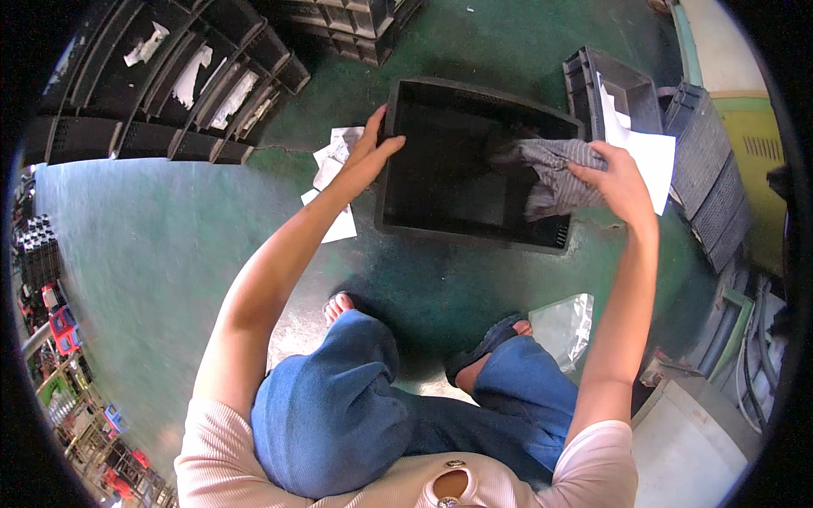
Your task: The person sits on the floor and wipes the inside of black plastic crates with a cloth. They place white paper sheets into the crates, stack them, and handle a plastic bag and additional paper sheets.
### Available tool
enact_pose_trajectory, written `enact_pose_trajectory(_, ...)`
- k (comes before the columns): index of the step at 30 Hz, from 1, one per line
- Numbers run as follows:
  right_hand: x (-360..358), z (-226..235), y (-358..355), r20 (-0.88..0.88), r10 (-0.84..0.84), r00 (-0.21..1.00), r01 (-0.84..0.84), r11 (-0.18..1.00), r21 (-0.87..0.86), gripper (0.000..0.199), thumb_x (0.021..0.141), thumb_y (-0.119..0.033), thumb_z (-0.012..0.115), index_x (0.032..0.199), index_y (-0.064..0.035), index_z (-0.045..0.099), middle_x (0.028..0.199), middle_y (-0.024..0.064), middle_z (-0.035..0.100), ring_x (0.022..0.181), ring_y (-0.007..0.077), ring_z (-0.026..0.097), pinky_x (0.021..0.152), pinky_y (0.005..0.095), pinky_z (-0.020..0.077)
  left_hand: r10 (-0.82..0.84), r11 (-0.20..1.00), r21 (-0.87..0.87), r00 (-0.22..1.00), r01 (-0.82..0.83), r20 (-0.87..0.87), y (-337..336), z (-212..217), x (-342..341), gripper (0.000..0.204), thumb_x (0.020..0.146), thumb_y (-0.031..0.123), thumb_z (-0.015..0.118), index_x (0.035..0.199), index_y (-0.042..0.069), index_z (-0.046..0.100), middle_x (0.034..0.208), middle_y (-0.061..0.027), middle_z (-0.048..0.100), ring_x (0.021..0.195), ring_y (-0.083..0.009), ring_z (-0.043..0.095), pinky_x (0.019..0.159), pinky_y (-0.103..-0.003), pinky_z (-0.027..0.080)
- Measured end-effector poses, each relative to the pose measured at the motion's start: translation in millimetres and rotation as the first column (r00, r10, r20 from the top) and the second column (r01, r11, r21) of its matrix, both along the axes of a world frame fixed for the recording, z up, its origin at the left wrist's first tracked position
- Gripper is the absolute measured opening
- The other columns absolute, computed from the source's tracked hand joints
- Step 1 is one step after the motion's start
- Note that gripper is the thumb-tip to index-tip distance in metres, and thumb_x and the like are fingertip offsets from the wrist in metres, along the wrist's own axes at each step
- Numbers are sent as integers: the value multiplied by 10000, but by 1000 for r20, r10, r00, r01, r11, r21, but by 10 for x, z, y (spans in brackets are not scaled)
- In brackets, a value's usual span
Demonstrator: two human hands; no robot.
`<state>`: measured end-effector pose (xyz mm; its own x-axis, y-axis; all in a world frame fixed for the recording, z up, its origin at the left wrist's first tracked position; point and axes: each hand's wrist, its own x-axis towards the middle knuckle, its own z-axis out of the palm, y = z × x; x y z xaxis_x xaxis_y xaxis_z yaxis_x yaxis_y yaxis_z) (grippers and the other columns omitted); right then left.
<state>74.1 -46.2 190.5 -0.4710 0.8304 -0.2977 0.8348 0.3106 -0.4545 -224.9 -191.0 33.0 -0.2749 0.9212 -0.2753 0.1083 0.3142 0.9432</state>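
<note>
My left hand (366, 161) clamps the black bin (449, 169), just right of that grip. My right hand (622, 178) clutches the cloth (555, 169) over the bin's opposite end. I should brace firmly, keeping the cloth bunched.

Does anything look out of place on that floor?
Yes: loose white papers lie scattered left of the black bin, and some clear plastic lies beside the right sandal; both look like stray litter.

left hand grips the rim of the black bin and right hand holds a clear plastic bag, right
Not quite: the head view shows the right hand holding a striped cloth instead. The left hand does grip the rim of the black bin.
</note>
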Motion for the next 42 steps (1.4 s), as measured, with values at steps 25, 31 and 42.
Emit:
enact_pose_trajectory(25,-562,-2414,-173,511,20,859,-290,842,454,474,805,-145,485,1275,-110,437,1159,188,436,1046,363,483,701,436,523,140,986,-23,907,-163,-398,186,-150,215,516,859,326,541,1289,84,389,1116,-231,577,1034,-385,556,898,-414,413)
enact_pose_trajectory(31,-128,-2453,99,474,-355,806,58,844,534,317,805,-210,509,1020,20,534,978,207,528,871,384,603,658,430,539,171,985,21,955,-171,-243,174,-181,244,485,817,237,573,1246,67,422,1070,-236,584,998,-384,573,871,-412,436)
enact_pose_trajectory(42,-236,-1959,348,752,-143,644,250,968,-30,369,817,-259,498,1107,-70,626,1185,135,584,1080,283,577,871,377,480,222,975,63,943,-212,-249,194,-138,314,522,793,224,602,1255,112,386,876,-183,608,800,-294,628,760,-389,471)
